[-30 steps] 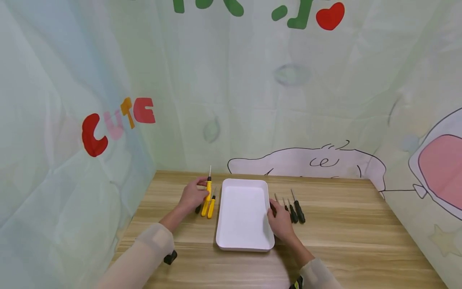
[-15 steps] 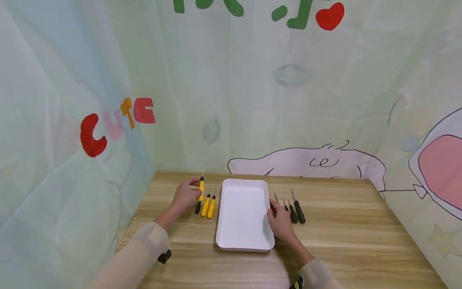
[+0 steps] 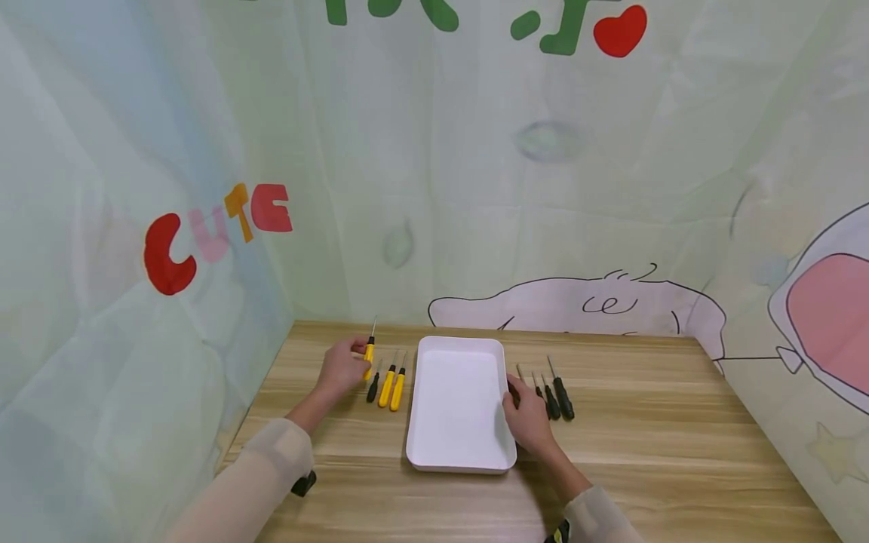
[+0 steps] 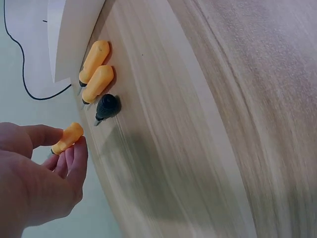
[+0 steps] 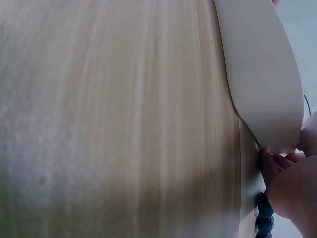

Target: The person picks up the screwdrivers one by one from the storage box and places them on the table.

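Note:
My left hand pinches a yellow-handled screwdriver between thumb and fingers, its shaft pointing away from me. In the left wrist view the yellow handle shows between the fingertips, apart from the tools on the table. Just right of it lie a small black screwdriver and two yellow screwdrivers, side by side. A white rectangular tray stands in the middle. My right hand holds the tray's right side, thumb at the rim and fingers low on the wall.
Several black screwdrivers lie in a row right of the tray, partly hidden by the right hand. The wooden table is bounded at the back and sides by a printed cloth.
My left hand has moved left with the yellow screwdriver, away from the other two yellow ones, uncovering the small black screwdriver. The right hand and tray have stayed put.

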Demonstrator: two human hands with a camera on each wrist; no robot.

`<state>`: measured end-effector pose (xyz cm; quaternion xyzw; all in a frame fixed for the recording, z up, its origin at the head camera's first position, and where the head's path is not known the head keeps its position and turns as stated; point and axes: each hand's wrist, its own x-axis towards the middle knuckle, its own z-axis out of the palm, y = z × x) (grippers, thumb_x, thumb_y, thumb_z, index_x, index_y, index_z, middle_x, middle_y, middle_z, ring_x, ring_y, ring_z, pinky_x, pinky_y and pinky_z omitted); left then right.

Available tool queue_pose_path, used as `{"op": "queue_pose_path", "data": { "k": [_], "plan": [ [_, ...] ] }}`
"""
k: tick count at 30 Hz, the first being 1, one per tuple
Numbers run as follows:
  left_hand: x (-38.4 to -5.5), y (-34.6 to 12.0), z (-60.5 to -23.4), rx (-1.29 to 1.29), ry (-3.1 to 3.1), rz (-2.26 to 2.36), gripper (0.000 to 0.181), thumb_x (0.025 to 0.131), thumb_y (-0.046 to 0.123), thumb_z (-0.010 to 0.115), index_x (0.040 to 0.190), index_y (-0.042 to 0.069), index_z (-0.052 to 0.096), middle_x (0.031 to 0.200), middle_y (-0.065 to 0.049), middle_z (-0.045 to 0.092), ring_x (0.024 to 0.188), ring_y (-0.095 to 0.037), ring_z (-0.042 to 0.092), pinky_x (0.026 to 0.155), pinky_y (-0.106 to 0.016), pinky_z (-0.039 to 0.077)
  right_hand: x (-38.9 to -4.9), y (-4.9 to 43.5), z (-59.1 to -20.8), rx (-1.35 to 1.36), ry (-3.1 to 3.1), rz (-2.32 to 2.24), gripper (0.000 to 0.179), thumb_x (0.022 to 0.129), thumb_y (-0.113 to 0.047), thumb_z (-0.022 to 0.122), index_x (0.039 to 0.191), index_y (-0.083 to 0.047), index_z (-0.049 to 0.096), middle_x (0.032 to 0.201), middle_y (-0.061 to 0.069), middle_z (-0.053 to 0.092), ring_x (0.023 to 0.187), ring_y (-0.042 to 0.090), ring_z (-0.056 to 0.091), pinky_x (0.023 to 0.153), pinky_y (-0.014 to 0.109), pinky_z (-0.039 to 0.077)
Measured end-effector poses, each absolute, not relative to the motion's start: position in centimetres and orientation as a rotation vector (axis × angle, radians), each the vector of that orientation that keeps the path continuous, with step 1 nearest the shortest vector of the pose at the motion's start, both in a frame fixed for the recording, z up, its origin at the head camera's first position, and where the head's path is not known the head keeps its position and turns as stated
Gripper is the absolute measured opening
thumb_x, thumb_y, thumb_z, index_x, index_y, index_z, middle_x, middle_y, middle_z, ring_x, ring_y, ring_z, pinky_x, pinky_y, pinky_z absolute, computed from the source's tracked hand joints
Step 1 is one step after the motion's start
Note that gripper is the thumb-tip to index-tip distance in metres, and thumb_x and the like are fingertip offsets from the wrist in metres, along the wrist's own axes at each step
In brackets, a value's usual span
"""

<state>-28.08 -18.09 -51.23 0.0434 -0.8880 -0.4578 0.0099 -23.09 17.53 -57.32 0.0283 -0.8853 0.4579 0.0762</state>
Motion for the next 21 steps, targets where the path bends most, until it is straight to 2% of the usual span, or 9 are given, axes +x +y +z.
{"op": "queue_pose_path", "data": {
  "k": [5, 15, 21],
  "plan": [
    [-28.0, -18.4, -51.7, 0.145, -2.812, -1.392, 0.048, 0.092, -0.007, 0.066, 0.139, -0.008, 0.058, 0.128, -0.024, 0.063, 0.115, -0.039, 0.067, 0.096, -0.046, 0.06, -23.1, 17.5, -57.3, 0.091, -2.655, 1.354, 0.042, 0.106, -0.006, 0.056, 0.146, 0.006, 0.058, 0.139, 0.025, 0.066, 0.129, 0.038, 0.065, 0.1, 0.053, 0.058],
    [-27.8, -19.0, -52.4, 0.184, -2.918, -1.22, 0.042, 0.088, -0.003, 0.071, 0.128, -0.012, 0.063, 0.118, -0.024, 0.069, 0.109, -0.037, 0.065, 0.097, -0.049, 0.057, -23.1, 17.5, -57.3, 0.082, -2.659, 1.359, 0.042, 0.106, -0.006, 0.056, 0.146, 0.006, 0.058, 0.14, 0.025, 0.066, 0.128, 0.038, 0.065, 0.101, 0.053, 0.058],
    [-27.7, -19.0, -52.3, 0.195, -2.982, -1.103, 0.04, 0.091, 0.001, 0.072, 0.128, -0.013, 0.063, 0.119, -0.024, 0.069, 0.109, -0.036, 0.066, 0.098, -0.05, 0.057, -23.2, 17.5, -57.4, 0.078, -2.662, 1.342, 0.042, 0.106, -0.007, 0.056, 0.146, 0.005, 0.059, 0.14, 0.024, 0.066, 0.128, 0.038, 0.065, 0.101, 0.053, 0.058]
  ]
}}
